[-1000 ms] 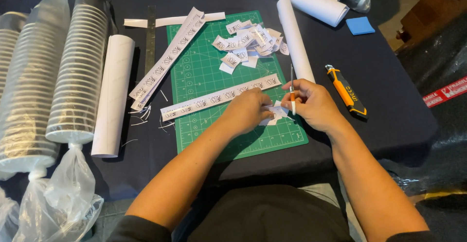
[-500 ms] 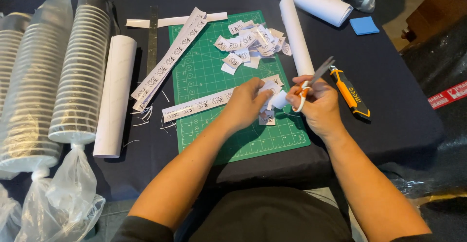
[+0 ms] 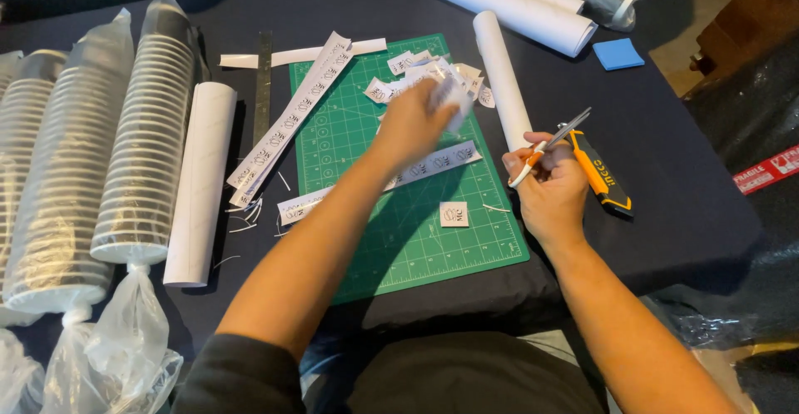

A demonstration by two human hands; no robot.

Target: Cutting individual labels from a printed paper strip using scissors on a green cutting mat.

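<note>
Fingers (image 3: 533, 149) of the right hand (image 3: 551, 188) are curling tight around scissors (image 3: 551, 143) beside the green mat (image 3: 391, 214); the left hand (image 3: 414, 123) is pinching a paper label (image 3: 454, 94) over the mat's far edge.

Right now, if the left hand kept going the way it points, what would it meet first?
The left hand points up the green mat, so probably the pile of cut paper labels just beyond its fingertips; it may already touch them.
</note>
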